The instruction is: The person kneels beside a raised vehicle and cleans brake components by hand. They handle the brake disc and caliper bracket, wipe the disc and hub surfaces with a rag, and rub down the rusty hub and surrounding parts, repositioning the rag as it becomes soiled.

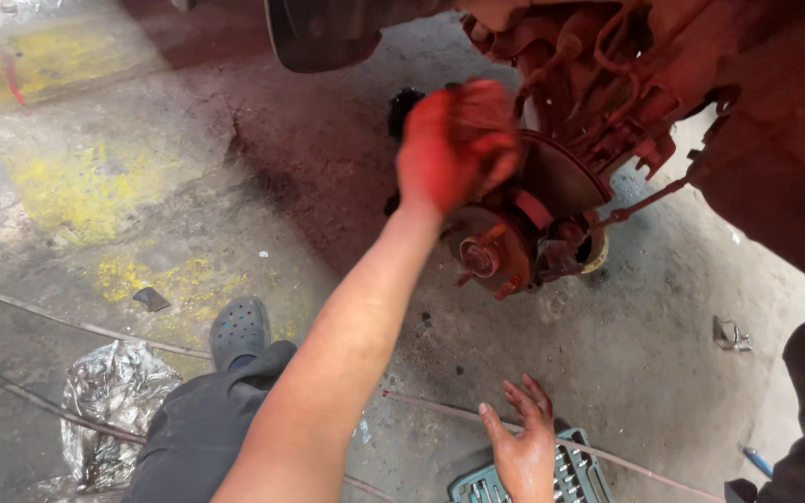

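Daylight falls flat and bright on the concrete floor [123,186] left of the brake disc [561,177], washing its yellow paint patches pale. Around the brake disc itself the light turns dim and strongly red, and the raised left hand [454,144] in front of it glows the same red, its fingers smeared by motion blur. Above the brake disc the car's underside sinks into deep shadow, with little detail. Below the brake disc, the right hand [524,447] looks evenly lit and fairly sharp. Crumpled foil [114,391], far lower left of the disc, throws small glints.
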A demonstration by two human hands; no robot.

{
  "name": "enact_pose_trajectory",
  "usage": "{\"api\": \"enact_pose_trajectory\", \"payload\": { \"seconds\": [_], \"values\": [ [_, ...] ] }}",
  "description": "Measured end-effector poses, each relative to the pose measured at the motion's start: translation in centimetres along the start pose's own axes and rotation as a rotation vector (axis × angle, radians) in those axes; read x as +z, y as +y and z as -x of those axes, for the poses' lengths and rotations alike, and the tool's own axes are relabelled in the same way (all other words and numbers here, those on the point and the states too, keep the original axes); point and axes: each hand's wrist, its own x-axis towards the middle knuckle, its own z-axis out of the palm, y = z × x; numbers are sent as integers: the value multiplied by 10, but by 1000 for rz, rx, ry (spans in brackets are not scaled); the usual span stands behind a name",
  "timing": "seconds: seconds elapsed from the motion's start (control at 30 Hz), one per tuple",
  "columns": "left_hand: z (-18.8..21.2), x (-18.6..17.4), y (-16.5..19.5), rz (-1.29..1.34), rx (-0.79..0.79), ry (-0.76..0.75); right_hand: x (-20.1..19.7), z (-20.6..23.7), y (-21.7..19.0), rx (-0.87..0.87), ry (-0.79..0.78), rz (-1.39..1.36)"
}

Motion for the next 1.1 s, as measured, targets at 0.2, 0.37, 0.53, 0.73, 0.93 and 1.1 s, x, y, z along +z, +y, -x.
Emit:
{"api": "enact_pose_trajectory", "payload": {
  "seconds": [0.2, 0.37, 0.53, 0.73, 0.93, 1.1],
  "values": [
    [20, -46, -84, -30, -540, 21, 9, -11, 2, 41, 6, 74],
    [25, -13, -46, 93, 51, -49, 17, -10, -6, -53, -25, -26],
    [11, -21, -13, -33, 195, -76, 19, -16, -21, -87, -34, -3],
    [16, -29, 9, 25, 281, -65, 14, -13, -22, -44, -29, 8],
    [20, -28, -21, -384, 187, -224, 14, -9, -13, -57, -43, 2],
    [68, -67, -32, -858, -299, -831, 10, -15, -10, -21, -38, 51]
  ]
}}
